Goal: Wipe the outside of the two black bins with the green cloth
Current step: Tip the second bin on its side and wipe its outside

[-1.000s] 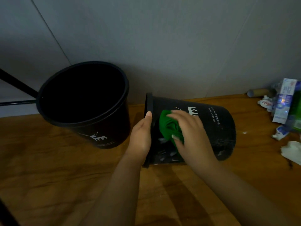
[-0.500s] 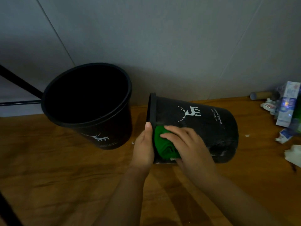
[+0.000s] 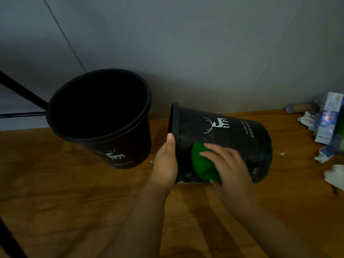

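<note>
I read this as a home room: wood-look floor (image 3: 74, 211), plain grey wall (image 3: 186, 43), litter (image 3: 327, 118) at right edge.

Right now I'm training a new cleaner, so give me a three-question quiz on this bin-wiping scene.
1. True or false: the bin being wiped lies on its side.
2. Which hand presses the green cloth? A) left hand B) right hand
3. Fill in: the other bin stands ___ on the wooden floor.

Key: 1 true; 2 B; 3 upright.
</note>
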{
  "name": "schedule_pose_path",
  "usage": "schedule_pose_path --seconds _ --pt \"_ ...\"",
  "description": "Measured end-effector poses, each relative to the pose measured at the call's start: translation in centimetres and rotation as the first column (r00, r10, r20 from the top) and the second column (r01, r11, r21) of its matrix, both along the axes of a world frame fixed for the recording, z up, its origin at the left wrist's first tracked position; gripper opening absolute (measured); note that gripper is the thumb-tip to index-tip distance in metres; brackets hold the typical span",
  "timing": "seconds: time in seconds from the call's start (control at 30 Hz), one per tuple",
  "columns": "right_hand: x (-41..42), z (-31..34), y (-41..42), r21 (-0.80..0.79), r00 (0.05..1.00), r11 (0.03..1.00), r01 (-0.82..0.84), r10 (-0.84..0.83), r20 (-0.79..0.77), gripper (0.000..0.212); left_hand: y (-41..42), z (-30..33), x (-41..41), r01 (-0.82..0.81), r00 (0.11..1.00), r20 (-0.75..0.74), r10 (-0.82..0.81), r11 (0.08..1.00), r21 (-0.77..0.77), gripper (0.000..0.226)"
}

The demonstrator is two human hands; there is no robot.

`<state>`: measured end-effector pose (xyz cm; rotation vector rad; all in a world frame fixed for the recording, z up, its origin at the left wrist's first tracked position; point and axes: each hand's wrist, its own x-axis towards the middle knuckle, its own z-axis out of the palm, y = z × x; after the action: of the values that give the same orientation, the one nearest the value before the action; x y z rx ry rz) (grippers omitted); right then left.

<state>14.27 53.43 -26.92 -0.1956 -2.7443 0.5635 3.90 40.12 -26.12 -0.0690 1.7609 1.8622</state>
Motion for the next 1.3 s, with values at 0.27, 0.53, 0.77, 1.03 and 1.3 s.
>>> schedule_pose_path --seconds 0.27,0.53,0.77,1.03,1.3 --pt "-1.7 0.7 -1.6 -0.031 0.99 0.99 -0.136 0.137 0.027 0.08 -0.2 -0.1 -0.5 0.031 0.997 0.074 -0.032 0.999 0.01 0.058" --pt "-1.5 0.9 -1.3 -0.159 0.981 0.969 0.189 -0.193 -0.013 0.074 0.2 -0.3 -0.4 0.013 0.996 0.088 -0.015 1.0 0.024 0.056" --pt "-0.3 -0.4 0.2 -0.069 1.0 0.998 0.0 -0.001 -0.007 0.083 0.3 -0.9 -0.6 -0.003 0.996 0.085 0.001 1.0 0.02 0.055" --pt "-0.2 -0.4 -0.5 -0.139 0.992 0.983 0.117 -0.123 -0.036 0.074 0.6 -0.8 -0.5 -0.02 0.997 0.08 0.02 1.0 -0.002 0.058" --pt "1.3 -1.1 2.3 -0.301 0.905 0.876 0.377 -0.418 -0.083 0.068 0.6 0.0 -0.4 0.006 0.998 0.06 -0.004 0.999 -0.037 0.061"
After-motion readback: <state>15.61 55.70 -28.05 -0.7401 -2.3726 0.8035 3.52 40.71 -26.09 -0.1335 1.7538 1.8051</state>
